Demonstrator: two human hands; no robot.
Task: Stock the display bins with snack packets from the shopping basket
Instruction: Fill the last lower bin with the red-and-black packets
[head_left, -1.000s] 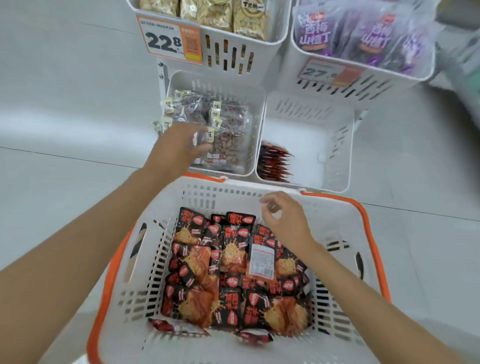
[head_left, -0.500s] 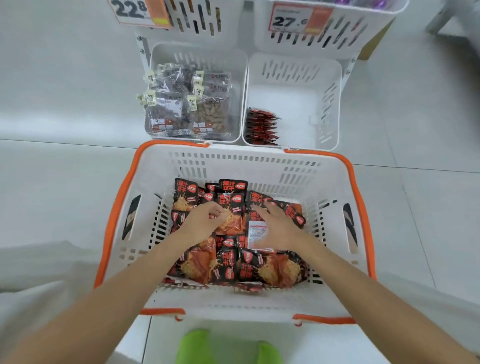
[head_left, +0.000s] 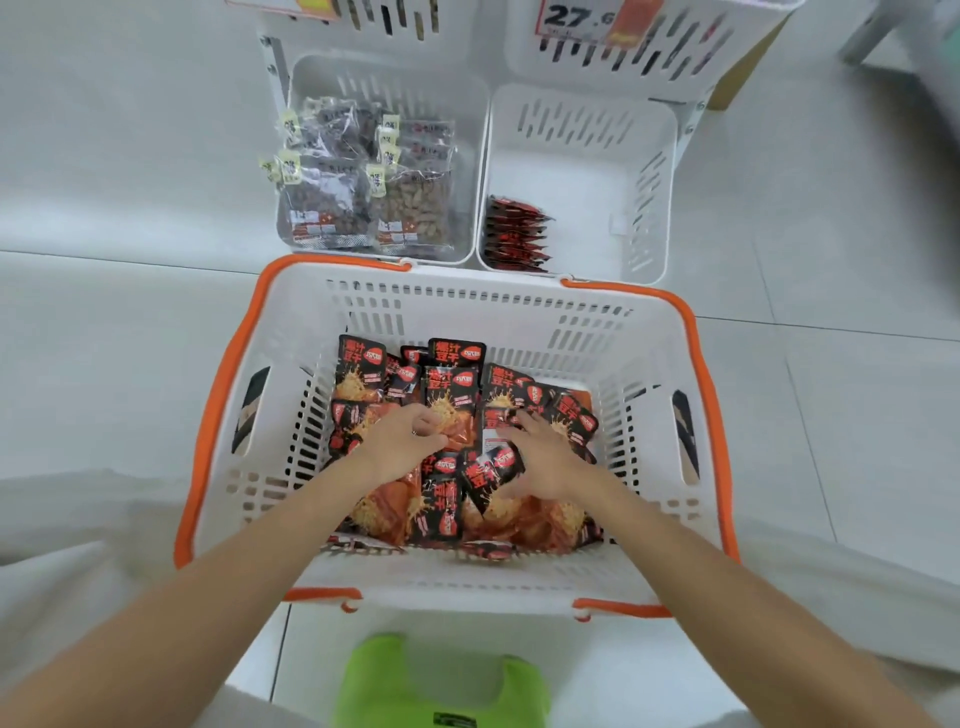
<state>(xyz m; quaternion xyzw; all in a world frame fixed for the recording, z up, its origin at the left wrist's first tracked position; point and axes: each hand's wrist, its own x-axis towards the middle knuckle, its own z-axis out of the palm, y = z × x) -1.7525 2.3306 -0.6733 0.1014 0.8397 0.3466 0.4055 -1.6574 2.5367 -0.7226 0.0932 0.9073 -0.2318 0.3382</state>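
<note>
Curled fingers of the left hand (head_left: 402, 441) are closed on one of the snack packets (head_left: 452, 387) heaped in the shopping basket (head_left: 519, 312) at frame centre; the right hand (head_left: 545, 457) is laid spread over them, its hold not discernible. A few red packets (head_left: 514, 236) are stood in the display bin (head_left: 582, 171) at upper right

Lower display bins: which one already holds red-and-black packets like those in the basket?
The lower right bin: packets stacked by its left wall. The lower left bin holds clear nut bags.
</note>
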